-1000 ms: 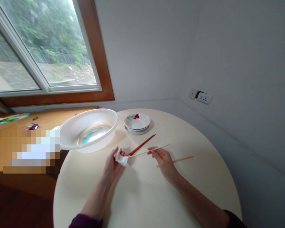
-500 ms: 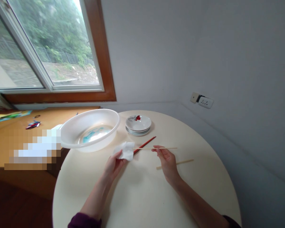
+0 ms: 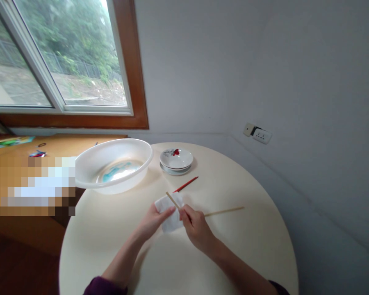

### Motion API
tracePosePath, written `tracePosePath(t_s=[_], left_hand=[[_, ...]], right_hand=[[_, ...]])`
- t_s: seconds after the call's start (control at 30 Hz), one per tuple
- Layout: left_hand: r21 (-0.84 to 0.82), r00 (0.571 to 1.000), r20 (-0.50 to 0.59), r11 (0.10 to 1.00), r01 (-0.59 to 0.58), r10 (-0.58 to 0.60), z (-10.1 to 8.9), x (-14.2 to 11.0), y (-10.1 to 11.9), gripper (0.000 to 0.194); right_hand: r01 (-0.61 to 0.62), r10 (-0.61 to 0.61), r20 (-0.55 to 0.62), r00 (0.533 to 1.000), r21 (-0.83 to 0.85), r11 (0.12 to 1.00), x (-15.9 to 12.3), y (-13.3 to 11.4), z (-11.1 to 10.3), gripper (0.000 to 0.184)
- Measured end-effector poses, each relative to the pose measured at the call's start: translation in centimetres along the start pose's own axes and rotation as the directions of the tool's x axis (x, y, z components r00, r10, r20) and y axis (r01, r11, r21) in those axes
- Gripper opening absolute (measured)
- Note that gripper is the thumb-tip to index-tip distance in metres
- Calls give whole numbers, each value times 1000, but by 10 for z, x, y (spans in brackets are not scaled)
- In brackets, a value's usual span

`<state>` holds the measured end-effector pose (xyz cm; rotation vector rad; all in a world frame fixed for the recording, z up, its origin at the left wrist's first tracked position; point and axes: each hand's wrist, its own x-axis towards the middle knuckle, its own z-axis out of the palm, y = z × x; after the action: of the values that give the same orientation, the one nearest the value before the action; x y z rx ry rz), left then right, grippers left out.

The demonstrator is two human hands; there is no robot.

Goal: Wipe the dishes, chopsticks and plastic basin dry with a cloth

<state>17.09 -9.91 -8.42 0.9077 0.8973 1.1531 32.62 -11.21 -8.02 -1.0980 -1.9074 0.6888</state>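
My left hand (image 3: pixel 155 221) pinches a white tissue (image 3: pixel 169 213) over the round cream table (image 3: pixel 233 246). Close beside it, my right hand (image 3: pixel 196 225) is closed on a pale wooden chopstick (image 3: pixel 171 199), whose tip points up and to the left across the tissue. A second pale chopstick (image 3: pixel 224 211) lies flat on the table just right of my right hand. Red chopsticks (image 3: pixel 186 184) lie beyond the tissue, toward the small dishes.
A large white plastic basin (image 3: pixel 89 164) with bluish water in it stands at the table's left back edge. A stack of small white dishes (image 3: pixel 176 159) with a red flower pattern sits beside it. Left is a wooden desk (image 3: pixel 61 149); a wall socket (image 3: pixel 262 135) at right.
My right hand has swung the pale chopstick from pointing right to pointing up-left and moved in against my left hand. The tissue has opened out and now lies under the chopstick.
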Motion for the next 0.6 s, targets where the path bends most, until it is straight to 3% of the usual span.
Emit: tracePosePath(t_s=[0.13,0.3,0.5,0.6], left_hand=[[-72,1000,21,997,25,-23,10,-4,-2,24],[-141,999,3,989,38,-38,13,-4,3,25],[-246,970,-218,956,-160,106,3,2,13,29],[-362,942,-329,912,-195,71,0,5,17,24]], right_hand=[[-66,67,8,998,-100,993,2,1,3,37],[-71,77,67,995,-90,993,2,0,2,33],[-96,112,89,990,-161,982,2,1,0,31],[-101,123,102,987,-199,975,2,2,1,30]])
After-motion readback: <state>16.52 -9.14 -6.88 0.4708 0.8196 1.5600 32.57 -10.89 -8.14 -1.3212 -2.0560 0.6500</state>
